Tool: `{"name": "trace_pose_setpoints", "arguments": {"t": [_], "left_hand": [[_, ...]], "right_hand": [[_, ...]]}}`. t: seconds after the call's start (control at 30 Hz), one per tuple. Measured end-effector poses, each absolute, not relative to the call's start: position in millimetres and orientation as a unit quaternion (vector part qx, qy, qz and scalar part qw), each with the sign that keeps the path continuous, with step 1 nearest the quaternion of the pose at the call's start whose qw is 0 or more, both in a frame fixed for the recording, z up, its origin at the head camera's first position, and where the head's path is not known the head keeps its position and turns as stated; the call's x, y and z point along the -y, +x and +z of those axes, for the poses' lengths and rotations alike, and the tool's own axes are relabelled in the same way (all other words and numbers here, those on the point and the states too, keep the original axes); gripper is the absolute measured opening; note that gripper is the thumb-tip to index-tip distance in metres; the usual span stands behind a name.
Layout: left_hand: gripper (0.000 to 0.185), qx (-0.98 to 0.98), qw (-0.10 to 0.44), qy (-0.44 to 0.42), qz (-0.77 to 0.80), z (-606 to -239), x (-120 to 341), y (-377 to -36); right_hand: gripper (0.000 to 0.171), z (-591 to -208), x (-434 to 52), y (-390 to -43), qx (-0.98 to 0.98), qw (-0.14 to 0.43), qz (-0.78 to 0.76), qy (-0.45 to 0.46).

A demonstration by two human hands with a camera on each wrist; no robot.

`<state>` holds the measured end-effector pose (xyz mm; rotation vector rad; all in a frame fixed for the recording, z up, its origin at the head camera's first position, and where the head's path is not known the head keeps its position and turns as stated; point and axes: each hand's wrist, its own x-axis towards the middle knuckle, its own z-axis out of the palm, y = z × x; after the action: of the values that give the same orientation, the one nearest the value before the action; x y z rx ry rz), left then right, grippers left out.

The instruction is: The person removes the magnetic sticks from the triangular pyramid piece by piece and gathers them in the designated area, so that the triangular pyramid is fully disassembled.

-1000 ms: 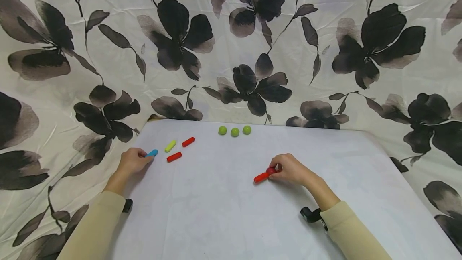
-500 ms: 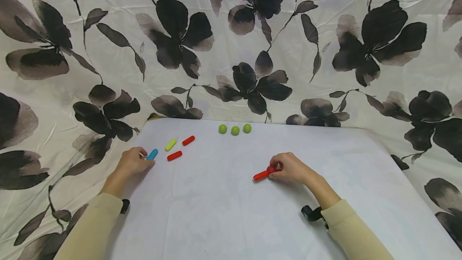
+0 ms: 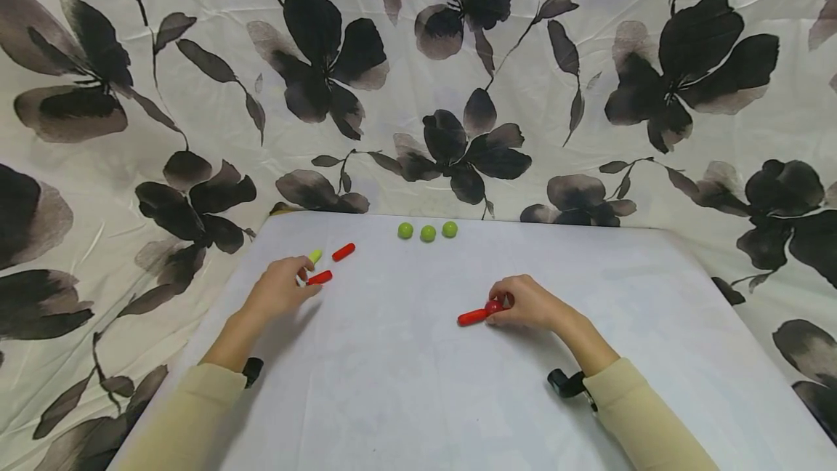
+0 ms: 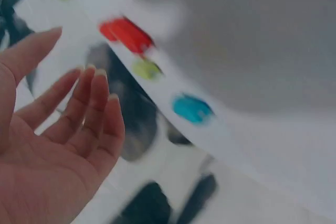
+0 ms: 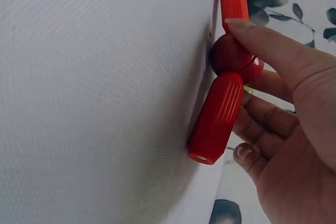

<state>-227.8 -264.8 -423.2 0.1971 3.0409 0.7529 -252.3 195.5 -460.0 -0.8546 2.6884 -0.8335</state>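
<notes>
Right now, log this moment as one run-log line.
left hand: open, over red stick | right hand: holds red ball-and-stick piece on table | three green balls: far edge

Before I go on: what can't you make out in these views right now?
- Blue stick: head view, hidden behind the left hand; the wrist view shows it only as a blur.
- Left hand contact: head view too small to tell whether the fingers touch the red stick.
- Yellow stick: head view, partly covered by the left fingers.
- Red ball: how it joins the red sticks, hidden by the right hand.
</notes>
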Motion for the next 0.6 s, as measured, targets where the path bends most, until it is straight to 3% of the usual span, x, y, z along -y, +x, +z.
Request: {"name": "trace_pose_setpoints", "arguments": {"t": [0.6], "left_hand": [[0.034, -0.919, 0.107, 0.227, 0.305, -441, 122, -236]], "right_hand": [[0.027, -455, -202, -251, -0.902, 0.101, -0.293, -0.299]]}}
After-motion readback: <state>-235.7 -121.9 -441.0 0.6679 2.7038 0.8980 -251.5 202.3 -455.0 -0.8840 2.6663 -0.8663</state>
